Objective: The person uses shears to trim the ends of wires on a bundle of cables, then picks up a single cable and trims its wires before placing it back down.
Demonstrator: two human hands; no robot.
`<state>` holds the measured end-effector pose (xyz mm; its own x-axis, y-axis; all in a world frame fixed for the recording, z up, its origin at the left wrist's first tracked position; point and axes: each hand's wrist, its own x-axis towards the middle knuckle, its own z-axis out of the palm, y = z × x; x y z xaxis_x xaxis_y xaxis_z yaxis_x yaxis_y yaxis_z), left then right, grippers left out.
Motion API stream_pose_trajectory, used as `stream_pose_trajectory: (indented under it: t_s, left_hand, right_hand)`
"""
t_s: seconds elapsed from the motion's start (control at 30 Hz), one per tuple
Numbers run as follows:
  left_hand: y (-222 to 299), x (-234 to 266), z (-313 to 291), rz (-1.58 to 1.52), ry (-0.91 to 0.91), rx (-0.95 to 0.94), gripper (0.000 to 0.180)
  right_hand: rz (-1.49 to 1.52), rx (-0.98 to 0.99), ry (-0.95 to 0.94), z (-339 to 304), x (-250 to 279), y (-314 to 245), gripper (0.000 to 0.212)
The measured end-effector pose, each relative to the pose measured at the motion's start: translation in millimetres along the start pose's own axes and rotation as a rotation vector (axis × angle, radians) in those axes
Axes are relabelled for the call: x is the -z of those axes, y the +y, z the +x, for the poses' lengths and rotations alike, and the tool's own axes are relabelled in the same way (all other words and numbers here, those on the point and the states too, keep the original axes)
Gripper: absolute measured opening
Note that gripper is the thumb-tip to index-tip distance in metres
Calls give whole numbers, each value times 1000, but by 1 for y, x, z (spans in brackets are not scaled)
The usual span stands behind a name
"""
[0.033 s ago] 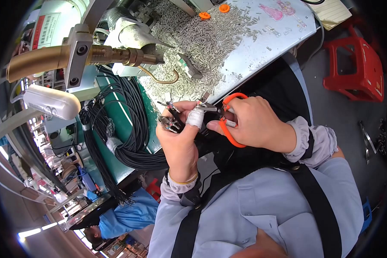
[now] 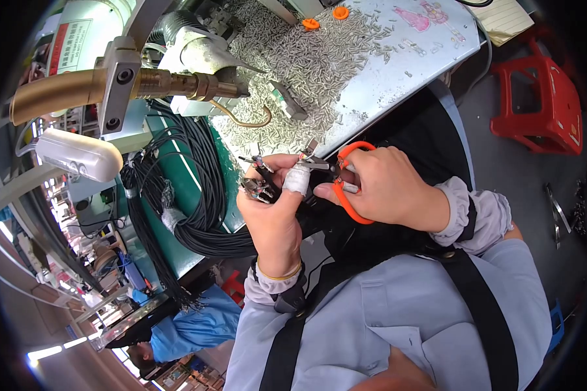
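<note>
- your left hand [image 2: 272,215], thumb wrapped white, is pinching some black cable ends [image 2: 257,189]
- your right hand [image 2: 394,186] is wrapped round orange-handled pliers [image 2: 353,207], nose right by that thumb
- cable ends are near the metal pin pile [image 2: 313,65]

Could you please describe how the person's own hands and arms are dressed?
The left hand is ungloved, with a white wrap around what looks like the thumb, a thin yellow band at the wrist, and a pale gathered cuff with a dark strap. The right hand, also ungloved, has a pale, ruffled sleeve cover crossed by a black band.
</note>
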<state>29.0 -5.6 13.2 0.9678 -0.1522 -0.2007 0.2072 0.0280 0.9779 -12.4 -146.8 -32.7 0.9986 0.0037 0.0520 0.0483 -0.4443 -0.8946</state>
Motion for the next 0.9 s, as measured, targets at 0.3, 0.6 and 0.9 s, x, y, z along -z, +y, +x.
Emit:
stream_pose_trajectory:
  t_s: [0.3, 0.6, 0.9]
  left_hand:
    - [-1, -4, -7, 55, 46, -83, 19]
    - [-3, 21, 18, -114, -177, 224, 15]
    - [-1, 21, 76, -301, -192, 288, 14]
  right_hand:
    - [131, -14, -78, -1, 2, -2, 37]
    - [594, -357, -462, 3, 13, -7, 18]
    - [378, 24, 255, 57, 11, 5, 13]
